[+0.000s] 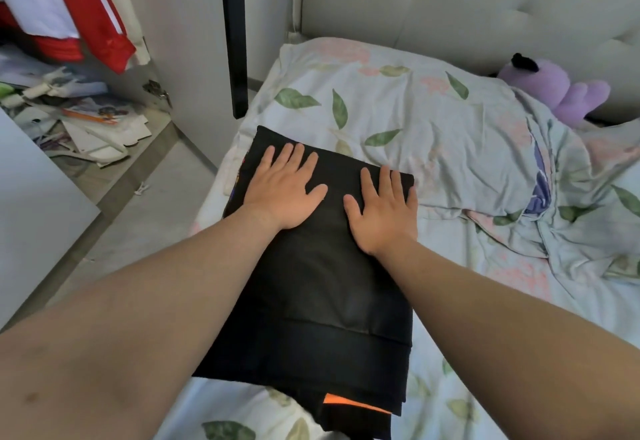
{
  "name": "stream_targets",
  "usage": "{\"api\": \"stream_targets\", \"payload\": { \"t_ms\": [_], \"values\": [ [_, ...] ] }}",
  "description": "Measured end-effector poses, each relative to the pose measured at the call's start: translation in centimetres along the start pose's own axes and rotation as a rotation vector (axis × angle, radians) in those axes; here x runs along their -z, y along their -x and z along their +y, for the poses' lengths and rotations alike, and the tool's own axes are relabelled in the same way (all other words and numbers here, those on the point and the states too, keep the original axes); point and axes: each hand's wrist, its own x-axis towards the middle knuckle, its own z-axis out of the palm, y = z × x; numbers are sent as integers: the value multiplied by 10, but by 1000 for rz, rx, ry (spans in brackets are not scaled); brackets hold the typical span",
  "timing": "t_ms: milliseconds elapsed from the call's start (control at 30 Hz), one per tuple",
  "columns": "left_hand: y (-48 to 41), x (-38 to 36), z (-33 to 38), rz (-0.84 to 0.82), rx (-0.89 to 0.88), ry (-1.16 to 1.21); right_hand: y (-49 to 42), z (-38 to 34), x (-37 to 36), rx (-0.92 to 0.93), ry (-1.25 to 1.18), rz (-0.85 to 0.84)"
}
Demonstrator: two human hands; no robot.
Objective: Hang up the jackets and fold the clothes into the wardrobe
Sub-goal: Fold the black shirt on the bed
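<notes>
A folded black garment [311, 301] lies lengthwise on the floral-sheeted bed [485, 266], its far end toward the pillow [398, 110]. The left hand [284, 190] and right hand [384, 211] press flat, fingers spread. A red-and-white jacket [69, 7] hangs in the wardrobe at left.

a floral pillow [398, 121] lies at the head of the bed, against a pale tufted headboard [467, 0]. a purple soft toy [554, 90] sits just beside the pillow, on the right. papers and cardboard [86, 121] lie scattered at the left. a black post [235, 34] stands upright.
</notes>
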Motion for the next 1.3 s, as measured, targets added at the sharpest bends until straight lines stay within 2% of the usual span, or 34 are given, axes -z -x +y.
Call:
{"api": "stream_targets", "payload": {
  "t_ms": [200, 433, 600, 733, 833, 933, 1033, 1100, 1167, 1233, 1300],
  "values": [
    [-11, -13, -4, 10, -4, 74, -13, 2, -20, -4, -36, 43],
    [-2, -9, -1, 45, -10, 42, -7, 0, -17, -8, -24, 67],
    [45, -5, -6, -25, -16, 135, 42, 2, -15, 34, -31, 15],
    [91, 5, -7, -94, -21, 94, 102, 11, -21, 33, -96, -67],
    [150, 12, 1, -8, 132, 181, 139, 15, -24, -9, -153, -107],
    [215, 20, 15, 162, 484, 505, 165, 14, -23, -81, -210, -162],
    [229, 28, 15, 198, 574, 584, 183, 8, -15, -141, -336, -246],
    [228, 36, 6, 132, 617, 717, 192, 4, -6, -182, -497, -294],
    [229, 41, -1, -12, 656, 890, 199, 2, 1, -221, -635, -323],
    [230, 35, -3, -148, 624, 878, 206, 3, 2, -232, -669, -331],
    [225, 35, -1, -144, 578, 827, 209, 5, 1, -235, -677, -317]
  ]
}}
